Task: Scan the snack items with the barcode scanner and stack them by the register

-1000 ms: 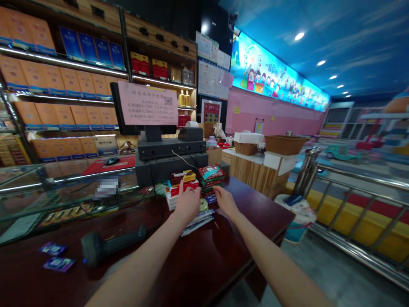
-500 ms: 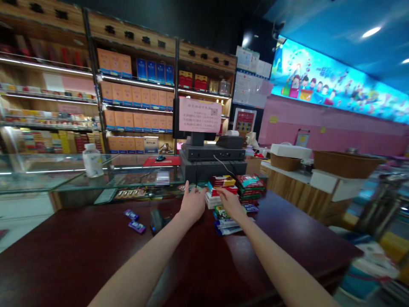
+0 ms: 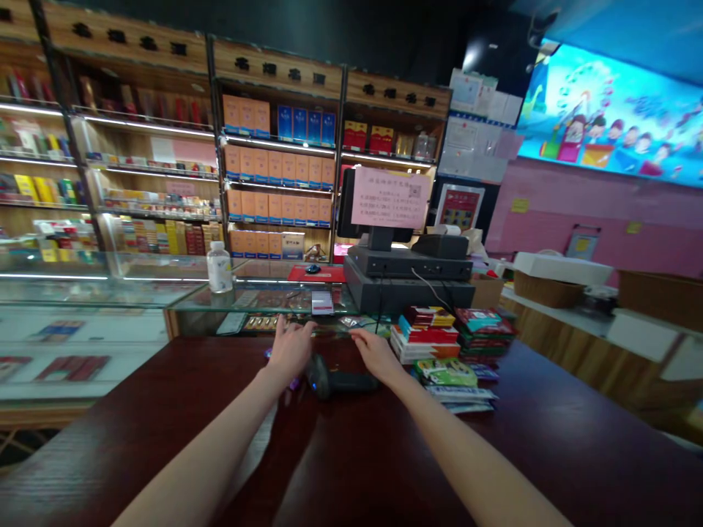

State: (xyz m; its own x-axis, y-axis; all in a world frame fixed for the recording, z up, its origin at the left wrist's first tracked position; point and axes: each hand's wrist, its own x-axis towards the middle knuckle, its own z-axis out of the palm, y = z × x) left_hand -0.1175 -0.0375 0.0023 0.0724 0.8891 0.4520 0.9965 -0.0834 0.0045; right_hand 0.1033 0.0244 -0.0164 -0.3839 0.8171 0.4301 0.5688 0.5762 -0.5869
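Note:
My left hand (image 3: 294, 351) is open with its fingers spread, just left of a black handheld barcode scanner (image 3: 324, 379) on the dark wooden counter (image 3: 340, 454). It partly covers the small purple packets (image 3: 294, 383); I see no packet between its fingers. My right hand (image 3: 378, 356) is over the end of the scanner's handle, fingers stretched toward the left and nothing visible in them; whether it touches the handle I cannot tell. Right of it stand a stack of red and white boxes (image 3: 425, 337), a green packet (image 3: 447, 372) and flat blue-white packets (image 3: 464, 399).
A dark cash register (image 3: 409, 282) with a screen covered by a pink notice (image 3: 389, 197) stands behind the stacks. Dark green and red packs (image 3: 483, 329) are beside the boxes. A white bottle (image 3: 220, 267) stands on the glass display case (image 3: 192, 296) at left.
The view has turned left. My right hand has left the boxes and moved left to the scanner's handle. My left hand has moved left over the purple packets.

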